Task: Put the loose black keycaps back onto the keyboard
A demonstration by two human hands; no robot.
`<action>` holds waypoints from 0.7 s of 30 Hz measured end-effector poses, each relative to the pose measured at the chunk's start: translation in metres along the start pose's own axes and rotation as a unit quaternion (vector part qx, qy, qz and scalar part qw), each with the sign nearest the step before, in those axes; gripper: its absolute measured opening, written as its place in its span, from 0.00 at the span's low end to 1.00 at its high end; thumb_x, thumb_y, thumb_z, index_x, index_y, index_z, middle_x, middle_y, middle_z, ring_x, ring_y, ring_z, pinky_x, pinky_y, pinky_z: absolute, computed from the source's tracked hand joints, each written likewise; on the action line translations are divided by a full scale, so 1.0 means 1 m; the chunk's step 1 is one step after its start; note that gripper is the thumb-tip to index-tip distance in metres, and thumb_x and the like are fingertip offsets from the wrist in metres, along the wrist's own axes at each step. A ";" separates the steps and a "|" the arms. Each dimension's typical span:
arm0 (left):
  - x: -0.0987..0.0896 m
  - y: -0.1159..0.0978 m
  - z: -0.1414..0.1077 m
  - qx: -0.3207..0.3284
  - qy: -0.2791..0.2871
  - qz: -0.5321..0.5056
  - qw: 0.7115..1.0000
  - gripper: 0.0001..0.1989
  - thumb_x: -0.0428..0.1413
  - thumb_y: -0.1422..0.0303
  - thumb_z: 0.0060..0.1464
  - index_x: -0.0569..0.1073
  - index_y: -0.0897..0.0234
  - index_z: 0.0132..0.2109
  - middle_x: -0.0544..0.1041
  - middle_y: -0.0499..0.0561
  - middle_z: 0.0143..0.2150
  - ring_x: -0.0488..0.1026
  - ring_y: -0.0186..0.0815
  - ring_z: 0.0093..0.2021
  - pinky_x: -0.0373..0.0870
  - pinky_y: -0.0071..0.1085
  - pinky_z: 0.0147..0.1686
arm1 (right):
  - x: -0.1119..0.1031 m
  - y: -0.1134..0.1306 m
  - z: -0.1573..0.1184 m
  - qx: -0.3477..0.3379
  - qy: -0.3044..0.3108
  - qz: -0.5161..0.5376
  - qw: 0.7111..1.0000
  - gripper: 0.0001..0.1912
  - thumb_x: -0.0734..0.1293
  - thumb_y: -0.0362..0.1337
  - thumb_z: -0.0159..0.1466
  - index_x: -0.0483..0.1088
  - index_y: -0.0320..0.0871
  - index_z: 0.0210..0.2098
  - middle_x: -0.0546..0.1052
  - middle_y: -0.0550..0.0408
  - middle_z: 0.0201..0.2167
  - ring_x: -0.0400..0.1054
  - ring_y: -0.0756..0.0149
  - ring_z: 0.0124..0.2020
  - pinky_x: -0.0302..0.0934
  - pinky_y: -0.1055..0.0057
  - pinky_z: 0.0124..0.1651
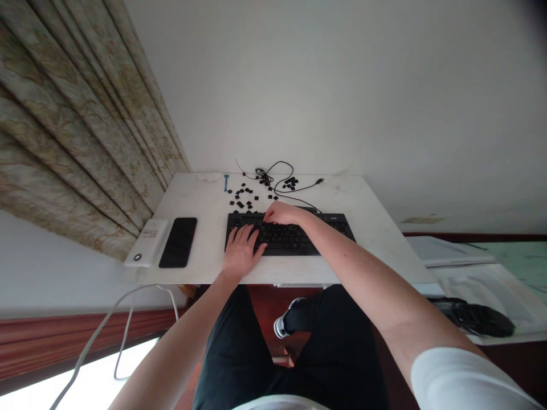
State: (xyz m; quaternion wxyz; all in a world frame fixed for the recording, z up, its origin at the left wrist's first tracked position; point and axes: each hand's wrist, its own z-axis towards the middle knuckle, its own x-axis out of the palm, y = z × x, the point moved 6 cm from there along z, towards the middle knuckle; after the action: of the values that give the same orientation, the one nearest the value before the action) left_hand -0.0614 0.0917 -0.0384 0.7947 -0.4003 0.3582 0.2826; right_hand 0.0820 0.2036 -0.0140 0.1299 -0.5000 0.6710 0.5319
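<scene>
Black plastic dominates the small white desk [376, 228]: a black keyboard [290, 233] lies near its front edge, and loose black keycaps [245, 199] are scattered on the bare top just behind it, near a tangle of thin black cable [277, 176] and a small blue tool [226, 182]; the left hand [241, 250] rests flat on the left end of the keyboard, fingers spread and lightly curled over the keys, gripping nothing, seemingly steadying the board; the right hand [284, 213] reaches across to the back row near the middle, its fingers bunched and bent down onto the keys; whether a keycap is pinched between the fingertips I cannot tell, since they are too small to read at this range. Judging by the caps lying loose beside the board, the step in hand looks like working a single cap at the back row, either seating it or freeing it; which of the two is not clear. The next move would call for a careful, straight press or pull with the fingertips while the left hand keeps the board from sliding, and for a reach just behind the keyboard among the scattered caps. A black phone [178, 242] and a white power bank [147, 242] lie side by side at the desk's left edge, well apart from the hands.
</scene>
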 end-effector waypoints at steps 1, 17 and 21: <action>0.000 0.000 0.000 0.001 0.000 0.002 1.000 0.21 0.52 0.58 0.63 0.73 0.63 0.57 0.71 0.62 0.61 0.64 0.52 0.64 0.51 0.54 0.66 | 0.000 0.001 -0.001 -0.003 0.000 -0.002 1.000 0.09 0.68 0.30 0.57 0.81 0.37 0.34 0.78 0.52 0.23 0.67 0.69 0.23 0.58 0.74 0.27; 0.001 -0.001 0.000 0.005 -0.001 0.015 1.000 0.21 0.52 0.58 0.63 0.73 0.63 0.57 0.72 0.61 0.60 0.64 0.51 0.63 0.52 0.54 0.66 | -0.005 -0.002 -0.007 -0.026 -0.083 0.121 0.989 0.07 0.67 0.30 0.60 0.77 0.37 0.27 0.77 0.53 0.19 0.68 0.70 0.21 0.63 0.75 0.28; 0.000 0.000 0.000 0.001 -0.004 0.004 1.000 0.21 0.52 0.58 0.62 0.73 0.62 0.57 0.72 0.61 0.60 0.65 0.51 0.63 0.51 0.54 0.66 | 0.002 -0.012 -0.007 0.002 -0.109 0.353 0.929 0.05 0.67 0.27 0.60 0.75 0.37 0.28 0.76 0.54 0.20 0.71 0.70 0.23 0.71 0.72 0.32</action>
State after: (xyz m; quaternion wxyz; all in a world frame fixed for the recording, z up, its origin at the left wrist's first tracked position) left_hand -0.0610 0.0918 -0.0381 0.7953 -0.3970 0.3566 0.2876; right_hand 0.0939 0.1972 -0.0196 0.0072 -0.1702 0.7869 0.5931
